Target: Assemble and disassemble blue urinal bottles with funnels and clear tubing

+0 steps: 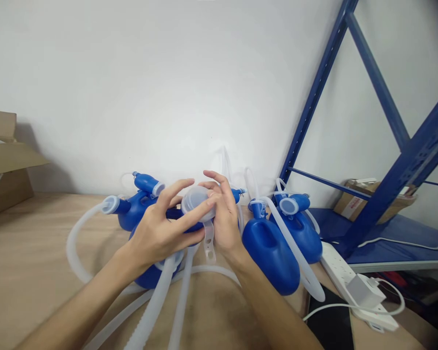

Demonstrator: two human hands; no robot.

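Between my two hands is a translucent round cap (195,198) with a holed strap (209,243) hanging below it. My left hand (158,231) grips the cap from the left, its index finger reaching across the front. On the other side, my right hand (224,218) holds the cap's right edge, one finger raised. Part of a blue piece shows behind the cap, mostly hidden by my fingers. Below my left hand lies a blue plastic bottle (148,278) with a translucent corrugated hose (156,296) at its mouth.
Another blue bottle (131,206) with a hose stands behind at left. Two blue bottles (272,257) with hoses lie at right, beside a white power strip (345,279) with an adapter. A cardboard box (7,189) sits far left; a blue metal rack (310,107) rises at right.
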